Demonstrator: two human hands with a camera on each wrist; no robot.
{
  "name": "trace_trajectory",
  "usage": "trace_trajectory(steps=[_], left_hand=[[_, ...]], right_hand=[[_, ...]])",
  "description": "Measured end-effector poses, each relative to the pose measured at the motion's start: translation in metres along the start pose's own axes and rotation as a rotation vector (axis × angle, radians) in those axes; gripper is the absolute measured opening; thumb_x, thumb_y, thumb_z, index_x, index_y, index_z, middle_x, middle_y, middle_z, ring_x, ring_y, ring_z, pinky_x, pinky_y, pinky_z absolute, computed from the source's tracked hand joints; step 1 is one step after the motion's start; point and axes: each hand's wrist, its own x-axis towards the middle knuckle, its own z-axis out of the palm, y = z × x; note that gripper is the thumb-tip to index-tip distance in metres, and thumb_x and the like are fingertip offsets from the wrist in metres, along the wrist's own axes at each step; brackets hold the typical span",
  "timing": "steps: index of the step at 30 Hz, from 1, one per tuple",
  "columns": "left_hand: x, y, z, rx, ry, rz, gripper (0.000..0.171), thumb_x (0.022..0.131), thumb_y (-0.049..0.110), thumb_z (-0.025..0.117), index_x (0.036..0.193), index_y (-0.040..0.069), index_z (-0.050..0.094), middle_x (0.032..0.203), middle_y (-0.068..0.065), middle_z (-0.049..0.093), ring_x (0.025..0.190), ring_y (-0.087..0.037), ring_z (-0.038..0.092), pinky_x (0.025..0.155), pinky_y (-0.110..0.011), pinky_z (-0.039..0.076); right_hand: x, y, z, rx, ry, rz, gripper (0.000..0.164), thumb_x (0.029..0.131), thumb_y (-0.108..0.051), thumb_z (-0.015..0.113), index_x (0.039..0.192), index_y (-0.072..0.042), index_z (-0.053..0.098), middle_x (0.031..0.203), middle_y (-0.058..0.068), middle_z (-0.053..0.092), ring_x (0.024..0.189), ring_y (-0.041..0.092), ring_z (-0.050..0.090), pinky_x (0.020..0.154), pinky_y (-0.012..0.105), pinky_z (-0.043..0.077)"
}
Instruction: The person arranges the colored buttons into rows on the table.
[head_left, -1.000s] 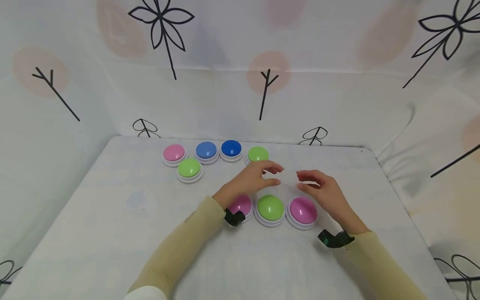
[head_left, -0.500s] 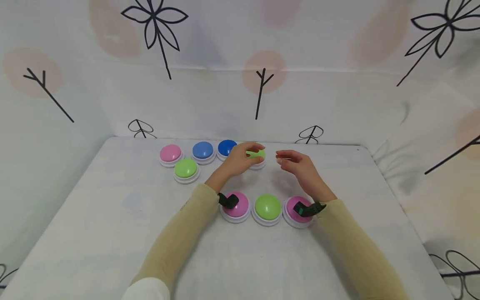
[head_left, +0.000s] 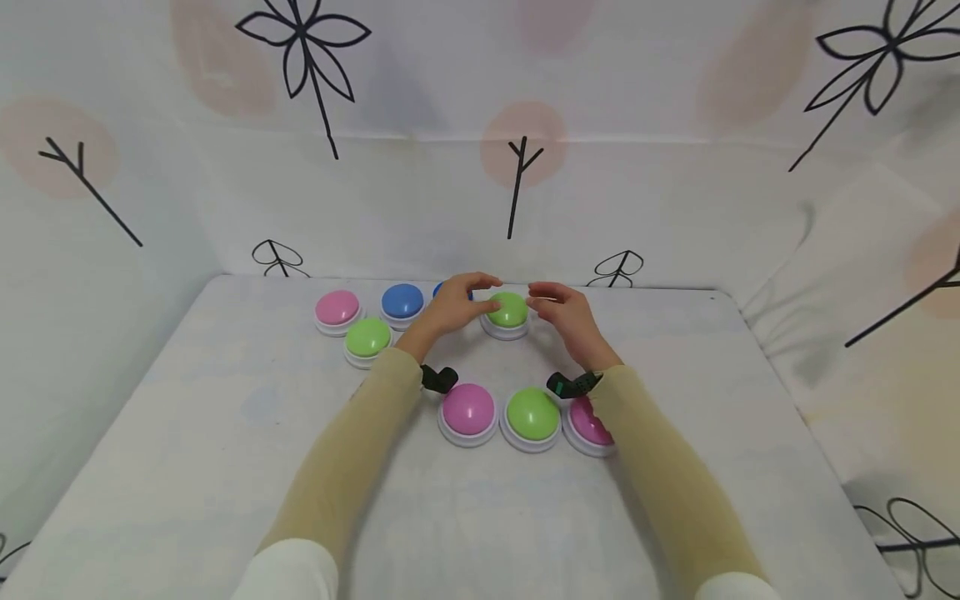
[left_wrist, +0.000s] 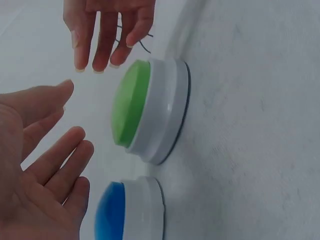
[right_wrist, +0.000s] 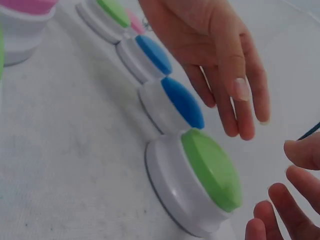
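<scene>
A green push button [head_left: 509,312] with a white base sits at the back of the table, between my two hands. My left hand [head_left: 452,305] hovers on its left side, fingers spread and loosely bent. From the right my right hand [head_left: 572,318] hovers close, fingers partly bent. Both wrist views show a gap between the fingers and the green dome [left_wrist: 132,102], and neither hand holds anything. A dark blue button [right_wrist: 182,102] stands beside the green one; in the head view my left hand mostly hides it.
Left of my hands stand a light blue button [head_left: 402,301], a pink button [head_left: 337,307] and another green button [head_left: 367,337]. Nearer, a magenta button [head_left: 468,410], a green button [head_left: 532,415] and a second magenta button [head_left: 587,423], partly under my right sleeve, form a row.
Both hands have moved forward and left, from above the near row to either side of the back green button. The buttons have stayed in place.
</scene>
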Motion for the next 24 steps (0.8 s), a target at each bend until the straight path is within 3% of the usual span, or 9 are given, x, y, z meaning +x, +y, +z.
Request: trace_trajectory(steps=[6, 13, 24], left_hand=[[0.0, -0.011, -0.002, 0.002, -0.076, -0.034, 0.047, 0.093, 0.029, 0.071, 0.137, 0.018, 0.061, 0.146, -0.007, 0.052, 0.139, -0.027, 0.042, 0.111, -0.05, 0.035], [0.001, -0.014, 0.003, 0.028, -0.127, -0.074, 0.048, 0.091, 0.029, 0.073, 0.138, 0.024, 0.061, 0.151, 0.0, 0.047, 0.143, -0.026, 0.034, 0.113, -0.051, 0.031], [0.002, -0.015, 0.006, 0.09, -0.158, -0.029, 0.051, 0.09, 0.024, 0.075, 0.138, 0.02, 0.06, 0.152, 0.002, 0.046, 0.145, -0.024, 0.032, 0.116, -0.047, 0.028]], right_hand=[[0.005, 0.003, 0.011, -0.099, 0.034, -0.032, 0.044, 0.092, -0.017, 0.069, 0.133, -0.002, 0.06, 0.133, 0.012, 0.06, 0.123, 0.026, 0.054, 0.103, 0.043, 0.045], [0.006, 0.01, 0.013, -0.246, 0.028, -0.081, 0.041, 0.092, -0.019, 0.07, 0.131, -0.009, 0.063, 0.135, 0.009, 0.059, 0.126, 0.027, 0.052, 0.103, 0.045, 0.045], [0.006, 0.009, 0.012, -0.33, -0.046, -0.047, 0.051, 0.087, -0.017, 0.074, 0.136, -0.011, 0.061, 0.142, 0.01, 0.053, 0.13, 0.03, 0.049, 0.106, 0.049, 0.042]])
